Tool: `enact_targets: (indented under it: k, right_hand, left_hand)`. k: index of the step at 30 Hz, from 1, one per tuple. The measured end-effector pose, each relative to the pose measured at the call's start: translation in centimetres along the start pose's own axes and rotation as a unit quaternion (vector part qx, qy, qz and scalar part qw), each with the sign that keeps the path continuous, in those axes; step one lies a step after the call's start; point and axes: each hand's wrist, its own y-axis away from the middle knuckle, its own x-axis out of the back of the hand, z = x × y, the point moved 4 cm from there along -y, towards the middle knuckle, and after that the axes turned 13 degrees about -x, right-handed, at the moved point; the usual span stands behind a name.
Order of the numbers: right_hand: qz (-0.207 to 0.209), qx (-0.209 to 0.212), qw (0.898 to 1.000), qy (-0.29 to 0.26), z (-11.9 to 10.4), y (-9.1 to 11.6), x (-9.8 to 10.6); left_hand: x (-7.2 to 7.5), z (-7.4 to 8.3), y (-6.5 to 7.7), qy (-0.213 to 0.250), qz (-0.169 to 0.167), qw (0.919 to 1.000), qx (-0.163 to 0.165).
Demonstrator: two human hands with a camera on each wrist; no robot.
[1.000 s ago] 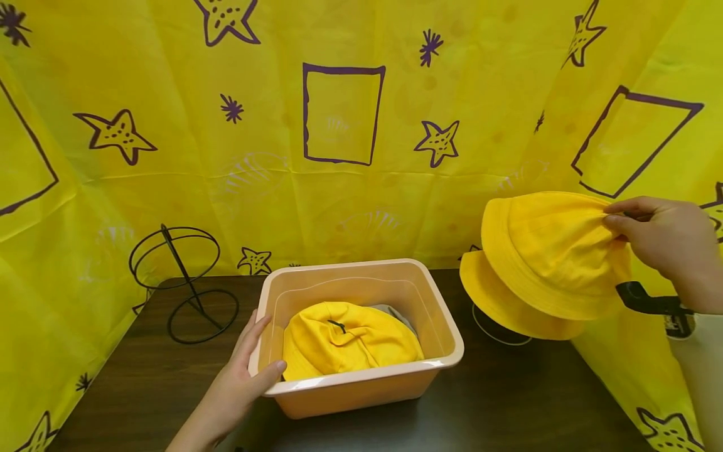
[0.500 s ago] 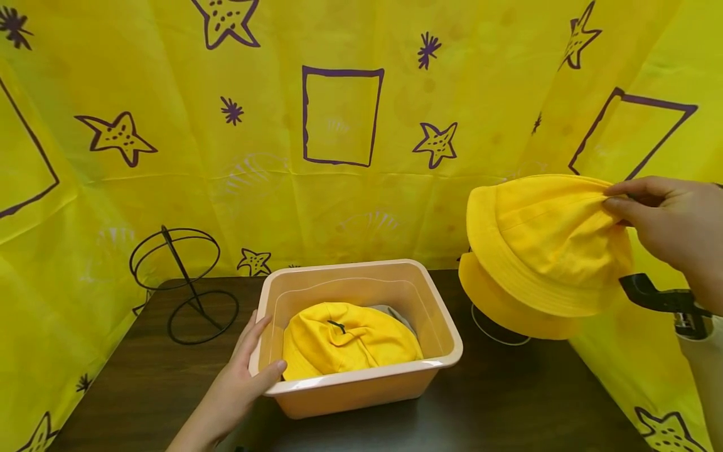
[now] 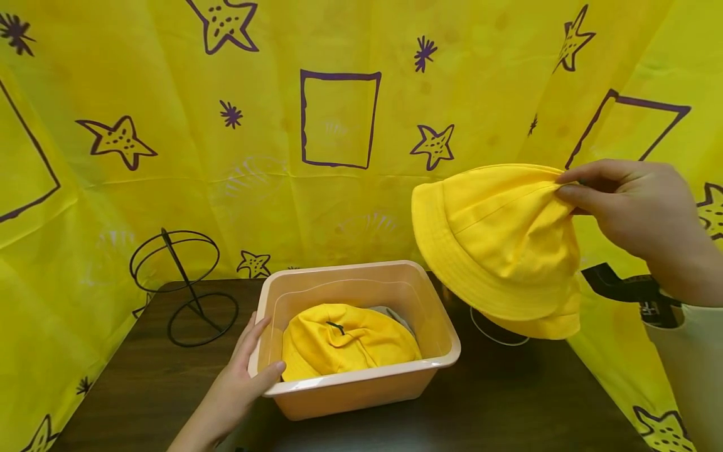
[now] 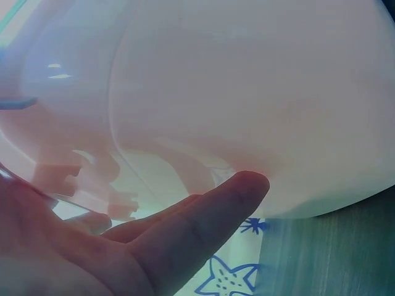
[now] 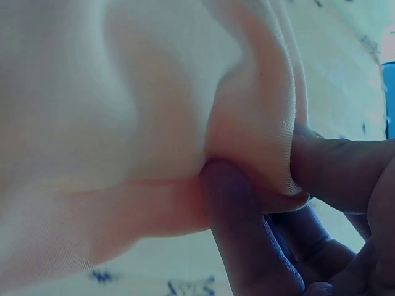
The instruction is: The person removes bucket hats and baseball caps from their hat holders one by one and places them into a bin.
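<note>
My right hand (image 3: 632, 213) pinches a yellow bucket hat (image 3: 503, 245) by its crown, raised with the brim tilted down to the left. In the right wrist view the hat's folded cloth (image 5: 154, 92) is between thumb and fingers. Behind it, mostly hidden, a second yellow hat (image 3: 556, 326) shows above a wire stand's base (image 3: 497, 339). My left hand (image 3: 243, 370) holds the left front corner of a peach plastic bin (image 3: 361, 402); thumb and fingertips lie over the rim. In the left wrist view, a finger (image 4: 241, 191) touches the bin's smooth wall (image 4: 278, 111).
Inside the bin lie another yellow hat (image 3: 350, 342) and something grey (image 3: 395, 317), partly covered. A bare black wire hat stand (image 3: 194, 301) stands at the left on the dark wooden table (image 3: 130, 389). A yellow cloth backdrop (image 3: 350, 207) encloses the back and sides.
My right hand has lifted the hat up off the other one and moved it left, closer to the bin. The left hand and the bin stay in place.
</note>
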Motion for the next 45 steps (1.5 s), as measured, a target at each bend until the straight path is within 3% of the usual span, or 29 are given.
enact_targets:
  k: [6,16,22,30,33,40,45]
  right_hand:
    - [-0.057,0.019,0.996,-0.062,-2.3,0.2,-2.6]
    - [-0.127,0.065,0.978,-0.151,-6.8,1.2,-7.6]
    - [-0.165,0.080,0.962,-0.204,-8.4,1.9,-11.0]
    - [-0.237,0.078,0.925,-0.288,-8.1,2.4,-16.7]
    - [-0.248,0.087,0.929,-0.259,-7.3,2.6,-18.6]
    - [-0.225,0.130,0.959,-0.114,-5.3,2.2,-20.2]
    - [-0.213,0.160,0.963,-0.051,-4.8,1.2,-20.1]
  left_hand:
    - [0.0,-0.2,0.0,0.005,-0.002,1.0000,-0.002]
    - [0.0,0.0,-0.1,-0.007,-0.006,0.9999,0.010]
    - [0.1,0.0,-0.2,-0.017,-0.009,0.9996,0.021]
    - [0.1,0.1,0.0,-0.040,-0.010,0.9991,0.015]
    - [0.0,0.0,-0.1,-0.027,-0.003,0.9996,0.008]
    - [-0.2,-0.2,-0.3,-0.003,0.000,0.9999,0.017]
    - [-0.1,-0.3,-0.1,-0.001,0.005,1.0000,0.004]
